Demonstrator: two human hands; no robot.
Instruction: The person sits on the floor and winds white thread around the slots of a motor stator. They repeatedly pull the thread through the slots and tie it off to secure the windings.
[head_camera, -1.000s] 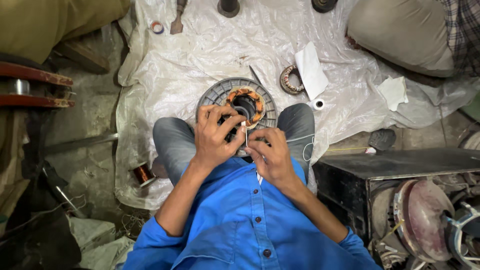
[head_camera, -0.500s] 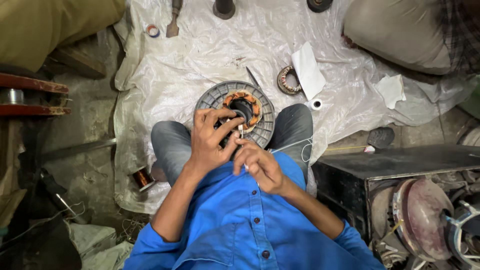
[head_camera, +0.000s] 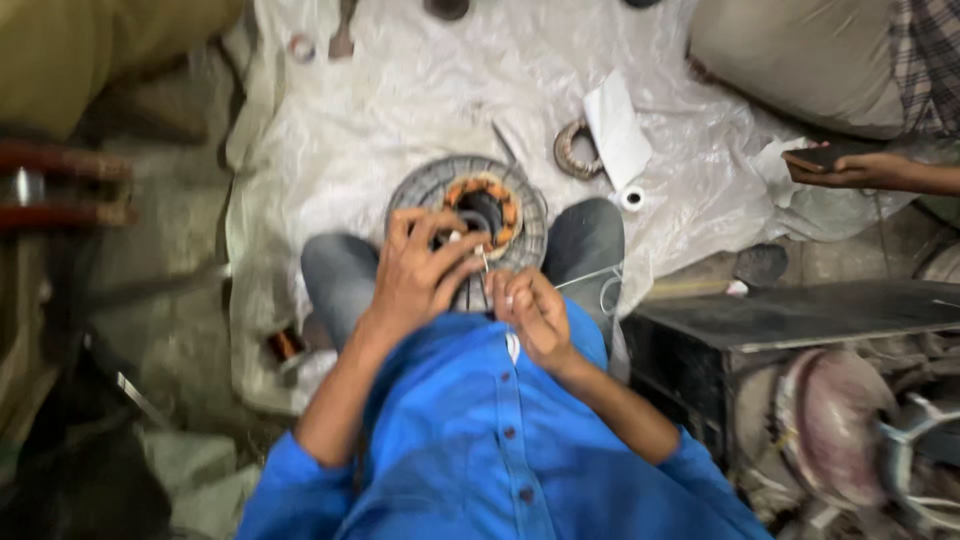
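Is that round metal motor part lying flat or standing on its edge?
Lying flat. The round motor part shows its whole circular face and copper-ringed centre hole upward, between the person's knees, with the left hand resting on it.

We see crumpled white plastic sheet (head_camera: 400, 110) spread over floor. On it, white folded paper (head_camera: 617, 128) touching ring-shaped coil part (head_camera: 570, 150); small white tape roll (head_camera: 632, 198) just below paper. Near sheet's top edge, small ring (head_camera: 301, 47) beside dark tool (head_camera: 342, 42). We note copper wire spool (head_camera: 285, 344) at sheet's lower left edge. Dark metal box (head_camera: 790, 320) on right, round metal housing (head_camera: 835, 425) below it. Co-worker's hand (head_camera: 865, 170) at right holds dark flat object (head_camera: 825, 155).
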